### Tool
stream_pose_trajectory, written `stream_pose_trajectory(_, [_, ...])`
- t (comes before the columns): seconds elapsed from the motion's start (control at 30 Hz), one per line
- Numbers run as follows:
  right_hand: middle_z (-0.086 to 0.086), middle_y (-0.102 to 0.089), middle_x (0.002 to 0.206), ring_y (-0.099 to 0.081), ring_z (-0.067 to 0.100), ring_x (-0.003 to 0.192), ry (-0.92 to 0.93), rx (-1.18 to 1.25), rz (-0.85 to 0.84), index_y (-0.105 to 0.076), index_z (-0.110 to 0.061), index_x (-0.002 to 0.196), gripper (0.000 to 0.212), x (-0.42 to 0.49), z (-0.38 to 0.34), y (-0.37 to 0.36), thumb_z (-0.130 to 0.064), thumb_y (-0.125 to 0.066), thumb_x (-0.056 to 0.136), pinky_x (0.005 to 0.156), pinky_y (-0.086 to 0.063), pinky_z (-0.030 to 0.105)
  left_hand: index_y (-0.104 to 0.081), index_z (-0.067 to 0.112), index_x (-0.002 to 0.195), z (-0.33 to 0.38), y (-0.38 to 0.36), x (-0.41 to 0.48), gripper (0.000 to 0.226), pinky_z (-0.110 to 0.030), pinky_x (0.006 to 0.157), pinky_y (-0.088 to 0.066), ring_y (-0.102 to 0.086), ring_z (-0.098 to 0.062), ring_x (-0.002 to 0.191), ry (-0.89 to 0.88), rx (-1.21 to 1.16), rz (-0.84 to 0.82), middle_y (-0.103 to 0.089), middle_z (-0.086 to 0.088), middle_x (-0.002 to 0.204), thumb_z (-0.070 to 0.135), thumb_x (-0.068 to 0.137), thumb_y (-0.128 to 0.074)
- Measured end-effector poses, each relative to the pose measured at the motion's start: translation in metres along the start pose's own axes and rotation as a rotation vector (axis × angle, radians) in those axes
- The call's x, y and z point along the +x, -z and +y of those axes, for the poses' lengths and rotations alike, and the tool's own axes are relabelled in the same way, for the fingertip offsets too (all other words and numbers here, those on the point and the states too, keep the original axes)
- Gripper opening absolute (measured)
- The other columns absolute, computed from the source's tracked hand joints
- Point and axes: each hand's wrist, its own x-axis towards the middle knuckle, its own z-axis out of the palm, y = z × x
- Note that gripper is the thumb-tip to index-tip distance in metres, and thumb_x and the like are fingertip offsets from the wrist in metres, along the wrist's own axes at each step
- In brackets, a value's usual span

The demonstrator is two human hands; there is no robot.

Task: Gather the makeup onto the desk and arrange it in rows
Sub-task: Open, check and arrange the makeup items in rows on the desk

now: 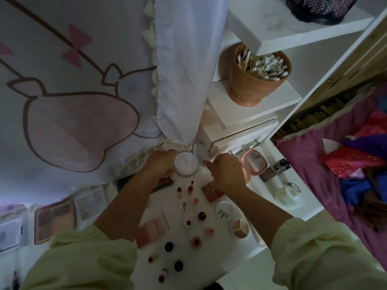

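Note:
Makeup covers the white desk (pixel 209 273). My left hand (pixel 159 164) grips a white-lidded round jar (pixel 186 164) at the desk's far edge. My right hand (pixel 225 172) hovers right of the jar with curled fingers; what it holds, if anything, is hidden. Several upright lipsticks (pixel 195 241) stand in loose rows in the middle. A pink blush palette (pixel 152 229) lies left of them. A white round compact (pixel 224 210) and a round tri-colour pot (pixel 240 228) sit on the right. A small brown palette (pixel 211 192) lies under my right wrist.
Eyeshadow palettes (pixel 55 221) lie at the left by a printed curtain (pixel 73 101). A pink-rimmed box (pixel 254 163), a dark bottle (pixel 276 168) and a white jar (pixel 288 194) stand at the right. A terracotta pot of cotton swabs (pixel 257 74) sits on a shelf. Purple bedding (pixel 335 164) lies right.

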Motion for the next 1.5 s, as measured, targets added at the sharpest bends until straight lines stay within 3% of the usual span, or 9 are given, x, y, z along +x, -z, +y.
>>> stream_pose_trajectory(0.17, [-0.003, -0.051, 0.061, -0.055, 0.016, 0.064, 0.184, -0.001, 0.008, -0.054, -0.014, 0.069, 0.037, -0.018, -0.026, 0.029, -0.042, -0.057, 0.093, 0.065, -0.046, 0.030, -0.064, 0.002, 0.101, 0.008, 0.029, -0.016, 0.015, -0.024, 0.069, -0.047, -0.059, -0.020, 0.085, -0.032, -0.081, 0.029, -0.062, -0.013, 0.110, 0.011, 0.097, -0.054])
stream_pose_trajectory(0.27, [-0.001, -0.054, 0.062, -0.053, 0.017, 0.062, 0.314, 0.063, 0.008, -0.058, -0.013, 0.070, 0.033, -0.018, -0.047, 0.035, -0.038, -0.062, 0.091, 0.062, -0.043, 0.029, -0.064, 0.008, 0.081, 0.002, 0.049, -0.026, 0.015, -0.035, 0.084, -0.052, -0.060, -0.022, 0.090, -0.156, 0.014, 0.119, -0.064, -0.008, 0.095, 0.012, 0.094, -0.058])
stream_pose_trajectory(0.37, [0.002, -0.060, 0.070, -0.053, 0.013, 0.066, 0.461, 0.080, -0.100, -0.068, -0.008, 0.079, 0.025, -0.015, -0.076, 0.032, -0.030, -0.065, 0.090, 0.064, -0.040, 0.025, -0.070, 0.007, 0.099, -0.016, 0.067, -0.036, 0.014, -0.033, 0.092, -0.049, -0.061, -0.025, 0.095, -0.305, 0.293, 0.172, -0.066, -0.009, 0.102, 0.011, 0.091, -0.060])
stream_pose_trajectory(0.53, [0.012, -0.066, 0.102, -0.063, 0.027, 0.098, 0.631, -0.271, -0.355, -0.067, -0.002, 0.098, 0.018, 0.000, -0.102, -0.003, -0.014, -0.062, 0.085, 0.077, -0.046, 0.028, -0.053, 0.014, 0.133, -0.046, 0.074, -0.027, 0.053, -0.037, 0.113, -0.028, -0.045, -0.030, 0.127, -0.304, 0.789, 0.175, -0.050, -0.009, 0.138, 0.029, 0.085, -0.069])
stream_pose_trajectory(0.67, [0.012, -0.057, 0.123, -0.054, 0.026, 0.114, 0.736, -0.595, -0.425, -0.058, -0.006, 0.117, 0.036, 0.009, -0.113, -0.018, -0.024, -0.066, 0.087, 0.087, -0.043, 0.030, -0.038, 0.023, 0.144, -0.054, 0.073, -0.014, 0.082, -0.042, 0.116, -0.017, -0.026, -0.029, 0.139, -0.379, 1.173, 0.175, -0.033, -0.003, 0.151, 0.063, 0.077, -0.063])
stream_pose_trajectory(0.77, [0.011, -0.048, 0.131, -0.044, 0.027, 0.122, 0.772, -0.771, -0.486, -0.048, -0.009, 0.129, 0.072, 0.017, -0.119, -0.027, -0.042, -0.080, 0.073, 0.097, -0.040, 0.035, -0.034, 0.024, 0.144, -0.052, 0.072, -0.011, 0.089, -0.043, 0.114, -0.017, -0.017, -0.031, 0.140, -0.374, 1.279, 0.167, -0.024, -0.004, 0.152, 0.067, 0.072, -0.065])
stream_pose_trajectory(0.83, [0.011, -0.045, 0.133, -0.040, 0.026, 0.124, 0.802, -0.837, -0.476, -0.044, -0.011, 0.132, 0.081, 0.021, -0.122, -0.034, -0.047, -0.081, 0.069, 0.100, -0.037, 0.036, -0.039, 0.024, 0.141, -0.051, 0.072, -0.010, 0.087, -0.042, 0.111, -0.020, -0.017, -0.031, 0.138, -0.397, 1.349, 0.183, -0.025, -0.004, 0.150, 0.068, 0.071, -0.065])
stream_pose_trajectory(1.07, [0.010, -0.048, 0.131, -0.042, 0.026, 0.124, 0.828, -0.828, -0.450, -0.044, -0.010, 0.130, 0.084, 0.032, -0.125, -0.047, -0.045, -0.084, 0.065, 0.097, -0.039, 0.036, -0.056, 0.022, 0.129, -0.055, 0.074, -0.004, 0.072, -0.039, 0.106, -0.022, -0.024, -0.029, 0.133, -0.514, 1.369, 0.234, -0.037, -0.003, 0.140, 0.066, 0.072, -0.065])
stream_pose_trajectory(1.5, [0.012, -0.031, 0.144, -0.030, 0.029, 0.134, 0.772, -0.827, -0.526, -0.031, -0.010, 0.143, 0.107, 0.037, -0.127, -0.043, -0.052, -0.084, 0.061, 0.107, -0.032, 0.038, -0.041, 0.019, 0.130, -0.053, 0.073, -0.002, 0.086, -0.038, 0.106, -0.023, -0.026, -0.026, 0.130, -0.489, 1.344, 0.237, -0.041, 0.000, 0.136, 0.065, 0.064, -0.072])
